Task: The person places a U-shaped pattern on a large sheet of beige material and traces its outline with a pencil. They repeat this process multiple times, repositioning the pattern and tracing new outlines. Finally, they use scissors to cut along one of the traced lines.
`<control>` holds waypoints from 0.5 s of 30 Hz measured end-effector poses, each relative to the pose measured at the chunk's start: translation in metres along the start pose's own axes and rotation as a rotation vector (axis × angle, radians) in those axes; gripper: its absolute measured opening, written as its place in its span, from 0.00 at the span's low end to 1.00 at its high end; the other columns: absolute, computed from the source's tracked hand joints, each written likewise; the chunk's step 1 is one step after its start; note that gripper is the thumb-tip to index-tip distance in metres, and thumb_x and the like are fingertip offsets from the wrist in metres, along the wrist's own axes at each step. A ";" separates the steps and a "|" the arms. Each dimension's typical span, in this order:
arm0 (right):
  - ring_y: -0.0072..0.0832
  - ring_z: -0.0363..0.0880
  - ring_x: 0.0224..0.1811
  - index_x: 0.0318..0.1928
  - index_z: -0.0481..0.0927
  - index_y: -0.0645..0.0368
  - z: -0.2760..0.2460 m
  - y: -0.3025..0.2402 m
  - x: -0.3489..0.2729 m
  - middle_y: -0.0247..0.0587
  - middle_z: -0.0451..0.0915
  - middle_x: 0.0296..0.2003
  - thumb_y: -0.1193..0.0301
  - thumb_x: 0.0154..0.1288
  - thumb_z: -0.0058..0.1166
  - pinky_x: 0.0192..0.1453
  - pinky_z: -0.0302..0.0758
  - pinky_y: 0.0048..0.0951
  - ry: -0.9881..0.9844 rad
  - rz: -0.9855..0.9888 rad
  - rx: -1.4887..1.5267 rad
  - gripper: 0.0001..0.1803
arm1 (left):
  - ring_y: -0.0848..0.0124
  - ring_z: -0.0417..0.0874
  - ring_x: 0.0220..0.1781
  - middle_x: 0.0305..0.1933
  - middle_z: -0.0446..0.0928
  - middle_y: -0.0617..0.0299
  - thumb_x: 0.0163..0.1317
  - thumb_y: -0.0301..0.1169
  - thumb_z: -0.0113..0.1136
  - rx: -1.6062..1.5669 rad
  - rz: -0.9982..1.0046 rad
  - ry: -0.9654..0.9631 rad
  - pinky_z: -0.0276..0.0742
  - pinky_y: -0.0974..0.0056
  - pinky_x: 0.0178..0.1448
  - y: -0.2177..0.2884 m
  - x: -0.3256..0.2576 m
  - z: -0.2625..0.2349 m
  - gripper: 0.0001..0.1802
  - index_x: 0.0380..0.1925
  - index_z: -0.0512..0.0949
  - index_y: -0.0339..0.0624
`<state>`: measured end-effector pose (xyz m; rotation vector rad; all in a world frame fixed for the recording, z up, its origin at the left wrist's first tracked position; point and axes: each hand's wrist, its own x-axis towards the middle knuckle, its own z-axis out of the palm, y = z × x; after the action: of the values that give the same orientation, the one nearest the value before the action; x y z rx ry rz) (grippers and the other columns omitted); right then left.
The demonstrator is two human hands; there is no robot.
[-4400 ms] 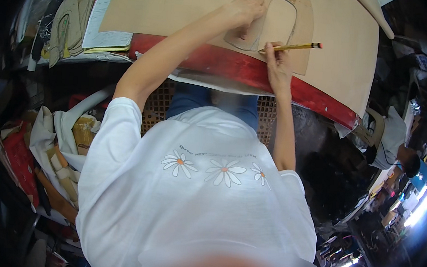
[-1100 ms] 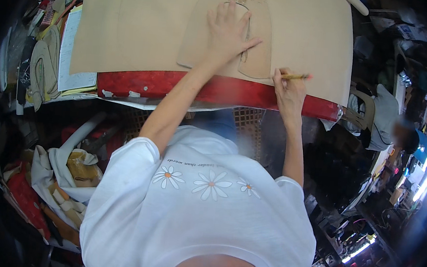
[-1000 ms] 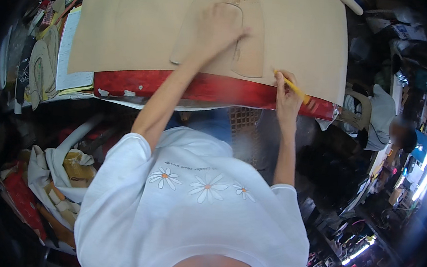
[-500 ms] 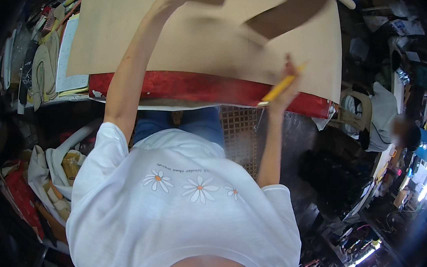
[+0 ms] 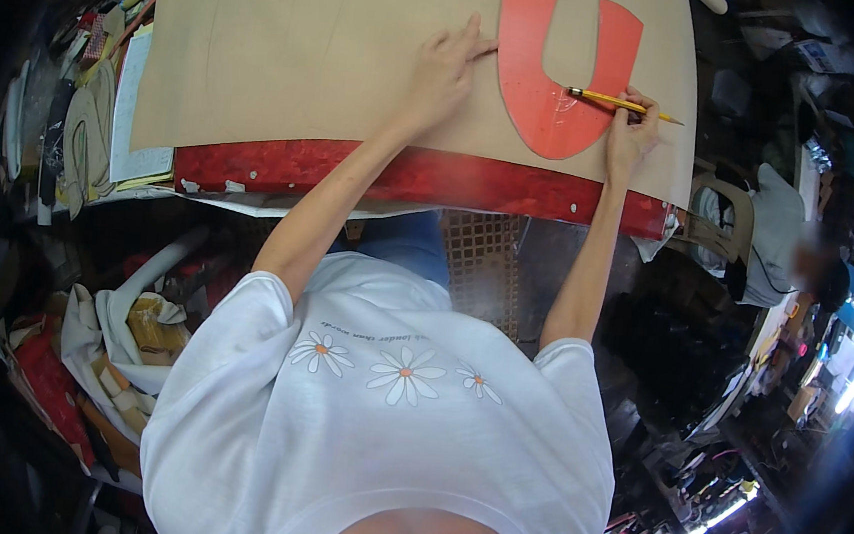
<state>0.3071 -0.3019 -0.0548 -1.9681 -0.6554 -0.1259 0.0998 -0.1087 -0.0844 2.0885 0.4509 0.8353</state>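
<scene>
A flat red U-shaped pattern piece lies on a large beige sheet, with its curved end toward me. At its left edge is my left hand, open with fingers spread, a fingertip against the pattern's edge or very close to it. My right hand rests by the pattern's lower right edge, closed around a yellow pencil. The pencil lies across the pattern, its sharpened tip pointing right, past the hand.
The red table edge shows below the sheet. Papers and piled beige pieces lie at the left. Rolled material is heaped at lower left. A chair stands to the right, with a person beside it.
A dark brown U-shaped piece was blurred and raised near my left hand; now a red one lies flat at the right. My left hand came down nearer; my right moved rightward with the pencil.
</scene>
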 end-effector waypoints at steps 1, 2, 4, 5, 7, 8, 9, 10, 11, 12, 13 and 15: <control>0.23 0.79 0.33 0.37 0.74 0.63 0.003 -0.001 0.002 0.42 0.83 0.37 0.74 0.63 0.58 0.41 0.76 0.28 0.037 -0.006 0.015 0.07 | 0.65 0.69 0.68 0.59 0.79 0.67 0.64 0.19 0.43 -0.004 -0.021 0.000 0.49 0.51 0.74 0.000 -0.001 0.000 0.32 0.71 0.57 0.43; 0.24 0.79 0.33 0.36 0.74 0.63 0.005 -0.002 0.003 0.42 0.84 0.37 0.75 0.63 0.57 0.42 0.76 0.28 0.072 -0.003 0.036 0.06 | 0.66 0.69 0.69 0.59 0.79 0.68 0.64 0.19 0.43 -0.015 -0.021 -0.006 0.48 0.51 0.74 0.000 -0.001 0.000 0.33 0.71 0.57 0.44; 0.26 0.80 0.33 0.34 0.72 0.63 0.007 -0.003 0.003 0.43 0.84 0.35 0.75 0.64 0.56 0.41 0.76 0.30 0.130 0.013 -0.031 0.07 | 0.66 0.70 0.66 0.58 0.79 0.68 0.62 0.18 0.44 -0.006 -0.004 -0.025 0.48 0.50 0.74 0.002 -0.001 0.000 0.33 0.70 0.58 0.43; 0.26 0.80 0.33 0.33 0.71 0.63 0.007 -0.003 0.003 0.44 0.84 0.35 0.76 0.64 0.56 0.41 0.76 0.30 0.150 0.043 -0.061 0.07 | 0.66 0.72 0.64 0.57 0.80 0.67 0.60 0.18 0.45 0.016 0.013 -0.037 0.49 0.50 0.74 0.003 -0.002 -0.001 0.34 0.69 0.59 0.42; 0.28 0.81 0.33 0.32 0.70 0.63 0.006 -0.001 0.003 0.45 0.84 0.34 0.76 0.64 0.55 0.41 0.76 0.31 0.163 -0.011 -0.138 0.08 | 0.65 0.74 0.61 0.56 0.80 0.66 0.57 0.17 0.46 0.042 0.042 -0.053 0.51 0.49 0.73 0.003 -0.003 -0.003 0.34 0.68 0.61 0.41; 0.29 0.81 0.33 0.31 0.69 0.63 0.006 0.000 0.002 0.46 0.85 0.33 0.76 0.65 0.55 0.41 0.76 0.31 0.166 -0.052 -0.165 0.08 | 0.65 0.75 0.60 0.55 0.80 0.66 0.57 0.16 0.46 0.045 0.051 -0.058 0.51 0.49 0.73 0.004 -0.004 -0.004 0.35 0.68 0.61 0.41; 0.29 0.81 0.33 0.31 0.69 0.64 0.005 0.002 0.002 0.46 0.85 0.33 0.76 0.65 0.55 0.41 0.76 0.31 0.163 -0.036 -0.152 0.08 | 0.65 0.75 0.59 0.55 0.80 0.66 0.56 0.16 0.46 0.046 0.064 -0.067 0.51 0.49 0.73 0.004 -0.004 -0.004 0.35 0.68 0.61 0.41; 0.30 0.81 0.33 0.32 0.70 0.64 0.004 0.004 0.003 0.47 0.85 0.34 0.76 0.65 0.55 0.41 0.76 0.31 0.162 -0.044 -0.127 0.08 | 0.65 0.75 0.59 0.55 0.80 0.66 0.56 0.16 0.46 0.053 0.066 -0.065 0.52 0.49 0.73 0.004 -0.005 -0.004 0.36 0.68 0.61 0.41; 0.30 0.81 0.33 0.32 0.70 0.64 0.004 0.005 0.003 0.47 0.85 0.34 0.76 0.64 0.55 0.41 0.76 0.32 0.156 -0.050 -0.090 0.08 | 0.65 0.76 0.58 0.55 0.80 0.66 0.56 0.16 0.46 0.057 0.070 -0.067 0.52 0.49 0.73 0.005 -0.005 -0.004 0.36 0.68 0.61 0.40; 0.30 0.81 0.33 0.32 0.70 0.64 0.004 0.007 0.004 0.47 0.85 0.34 0.76 0.64 0.55 0.41 0.76 0.31 0.160 -0.050 -0.090 0.08 | 0.65 0.76 0.57 0.55 0.80 0.66 0.55 0.16 0.46 0.062 0.073 -0.067 0.52 0.49 0.73 0.005 -0.005 -0.004 0.36 0.68 0.61 0.40; 0.30 0.81 0.33 0.32 0.70 0.64 0.004 0.008 0.004 0.47 0.85 0.34 0.76 0.64 0.55 0.41 0.76 0.31 0.160 -0.049 -0.077 0.08 | 0.65 0.76 0.57 0.55 0.80 0.66 0.55 0.16 0.46 0.062 0.076 -0.061 0.52 0.49 0.73 0.006 -0.005 -0.004 0.36 0.68 0.61 0.40; 0.30 0.81 0.33 0.31 0.70 0.65 0.005 0.010 0.004 0.47 0.85 0.34 0.76 0.64 0.55 0.41 0.76 0.31 0.161 -0.052 -0.037 0.08 | 0.65 0.76 0.57 0.56 0.80 0.66 0.55 0.16 0.46 0.061 0.073 -0.054 0.52 0.49 0.73 0.007 -0.006 -0.004 0.36 0.68 0.61 0.40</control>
<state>0.3143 -0.2995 -0.0635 -1.9536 -0.6024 -0.3271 0.0933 -0.1142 -0.0796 2.1893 0.3768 0.8143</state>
